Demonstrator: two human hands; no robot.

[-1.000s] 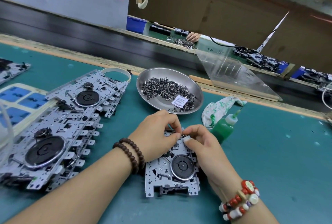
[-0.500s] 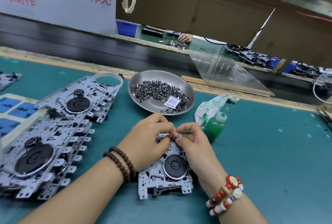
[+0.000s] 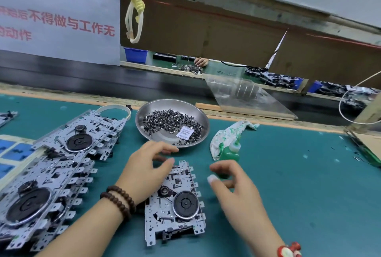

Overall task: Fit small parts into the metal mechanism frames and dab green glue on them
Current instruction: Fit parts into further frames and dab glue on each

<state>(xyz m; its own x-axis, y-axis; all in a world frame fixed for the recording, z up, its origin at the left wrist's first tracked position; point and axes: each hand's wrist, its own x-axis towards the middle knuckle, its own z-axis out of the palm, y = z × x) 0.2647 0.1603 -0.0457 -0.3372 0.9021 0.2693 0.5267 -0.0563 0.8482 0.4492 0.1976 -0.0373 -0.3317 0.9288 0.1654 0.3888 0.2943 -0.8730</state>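
Two piles of metal frames (image 3: 51, 184) fill the left side of the green desk (image 3: 299, 184), right out to its left edge. Next to them the left hand (image 3: 144, 172) rests on the top left corner of one single frame (image 3: 177, 203), fingers loose and holding nothing. That frame lies flat in the middle, near the front edge. Behind it, just past the left fingertips, sits a round metal bowl (image 3: 144, 116) with a heap of small dark parts (image 3: 169, 122) and a little white packet (image 3: 184, 133) inside. The right hand (image 3: 235, 190) floats just right of the frame, fingers spread and holding nothing. Just behind it stands the green glue bottle (image 3: 229, 153) against a stained rag (image 3: 224, 135). Right of that, the desk is bare.
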